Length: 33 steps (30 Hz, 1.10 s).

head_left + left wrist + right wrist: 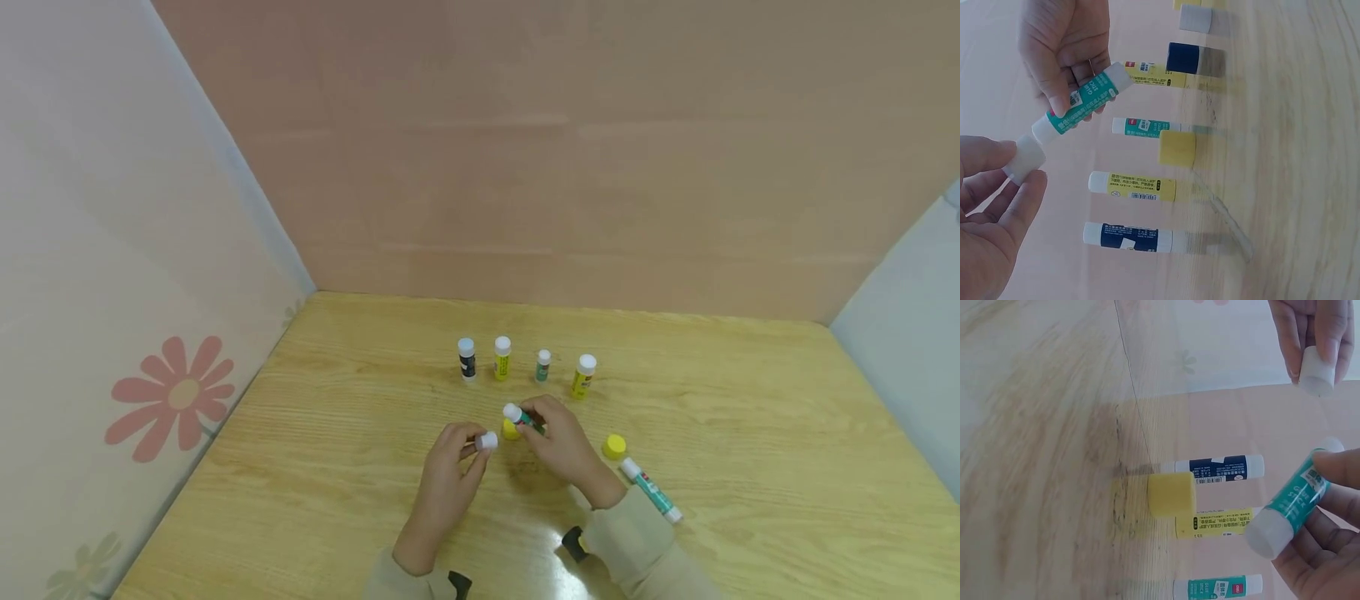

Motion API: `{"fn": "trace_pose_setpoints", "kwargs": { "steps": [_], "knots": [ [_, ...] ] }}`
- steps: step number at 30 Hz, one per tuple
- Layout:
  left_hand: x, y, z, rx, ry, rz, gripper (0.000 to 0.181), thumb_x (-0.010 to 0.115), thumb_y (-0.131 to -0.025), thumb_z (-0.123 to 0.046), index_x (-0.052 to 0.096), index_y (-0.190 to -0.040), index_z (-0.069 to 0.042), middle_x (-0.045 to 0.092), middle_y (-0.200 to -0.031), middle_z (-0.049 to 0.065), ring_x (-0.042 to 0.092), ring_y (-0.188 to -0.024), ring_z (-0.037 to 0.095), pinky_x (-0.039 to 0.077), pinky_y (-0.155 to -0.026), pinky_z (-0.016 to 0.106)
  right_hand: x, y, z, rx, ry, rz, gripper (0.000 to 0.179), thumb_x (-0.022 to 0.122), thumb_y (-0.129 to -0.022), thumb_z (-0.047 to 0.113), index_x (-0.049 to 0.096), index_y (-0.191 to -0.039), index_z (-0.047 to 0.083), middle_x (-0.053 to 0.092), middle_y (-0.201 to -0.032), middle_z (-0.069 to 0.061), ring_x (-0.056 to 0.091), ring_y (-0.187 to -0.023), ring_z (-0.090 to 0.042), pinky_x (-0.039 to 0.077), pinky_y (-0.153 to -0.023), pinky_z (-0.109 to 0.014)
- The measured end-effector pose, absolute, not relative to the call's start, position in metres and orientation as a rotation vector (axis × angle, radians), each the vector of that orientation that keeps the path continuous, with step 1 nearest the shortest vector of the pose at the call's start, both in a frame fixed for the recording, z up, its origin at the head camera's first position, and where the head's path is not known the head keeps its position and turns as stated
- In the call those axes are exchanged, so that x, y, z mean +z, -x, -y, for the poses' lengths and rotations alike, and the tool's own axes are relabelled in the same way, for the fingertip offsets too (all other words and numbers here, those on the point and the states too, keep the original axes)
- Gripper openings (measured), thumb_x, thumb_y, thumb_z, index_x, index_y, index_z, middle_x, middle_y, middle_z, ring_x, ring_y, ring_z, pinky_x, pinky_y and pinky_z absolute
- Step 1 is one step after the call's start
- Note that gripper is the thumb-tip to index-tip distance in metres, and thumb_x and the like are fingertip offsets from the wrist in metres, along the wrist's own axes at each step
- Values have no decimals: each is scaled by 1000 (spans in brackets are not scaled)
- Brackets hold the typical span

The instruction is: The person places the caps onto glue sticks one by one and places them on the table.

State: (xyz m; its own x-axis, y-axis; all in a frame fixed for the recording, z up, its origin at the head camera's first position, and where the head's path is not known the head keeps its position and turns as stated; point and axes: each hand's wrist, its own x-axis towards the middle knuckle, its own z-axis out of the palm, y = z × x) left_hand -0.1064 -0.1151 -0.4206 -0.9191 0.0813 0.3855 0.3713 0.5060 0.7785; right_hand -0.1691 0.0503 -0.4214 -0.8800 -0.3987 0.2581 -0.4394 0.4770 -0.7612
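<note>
My left hand [450, 475] pinches a white cap [1025, 160] between thumb and fingers. In my right hand [558, 442] is a green glue stick [1079, 106] with white ends, tilted above the table. The cap is close to one end of this stick in the left wrist view; in the right wrist view a gap shows between them. Just beyond my hands stands a row of upright glue sticks: a navy one [467, 362], a yellow one [502, 361], a small green one [542, 367] and another yellow one [582, 379].
A yellow cap [1172, 495] stands near my hands, and a second yellow cap [615, 447] is farther right. Beside my right forearm lies another green glue stick [651, 490]. A navy cap [1183, 58] and a white one [1195, 19] show in the left wrist view.
</note>
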Motion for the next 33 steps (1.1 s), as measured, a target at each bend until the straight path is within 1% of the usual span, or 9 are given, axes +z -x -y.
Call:
{"fn": "trace_pose_setpoints", "kwargs": {
  "steps": [8,22,29,33],
  "knots": [
    [-420,107,113,-1405,383,2434,20,57,-79,5,52,-98,4,49,-99,10,53,-92,20,43,-78,18,-421,167,-56,1367,-890,2650,14,62,-77,1,57,-90,3,48,-81,1,45,-72,-11,43,-62,-24],
    [-419,108,112,-1401,341,2479,20,54,-83,1,50,-101,5,49,-100,10,52,-93,21,44,-78,18,-420,163,-56,1371,-968,2659,15,63,-76,0,57,-89,6,49,-84,2,46,-74,-12,44,-64,-24],
    [-418,108,111,-1388,348,2470,19,54,-83,1,51,-101,3,49,-99,10,52,-93,21,44,-77,18,-417,161,-56,1387,-972,2690,16,63,-75,-1,57,-89,4,51,-86,-2,47,-75,-14,44,-64,-26],
    [-419,109,110,-1387,351,2477,19,53,-83,1,50,-102,4,49,-99,11,52,-94,21,44,-77,19,-417,160,-56,1407,-975,2696,16,63,-75,-1,57,-89,4,51,-86,-2,47,-75,-15,44,-64,-27]
  ]
}}
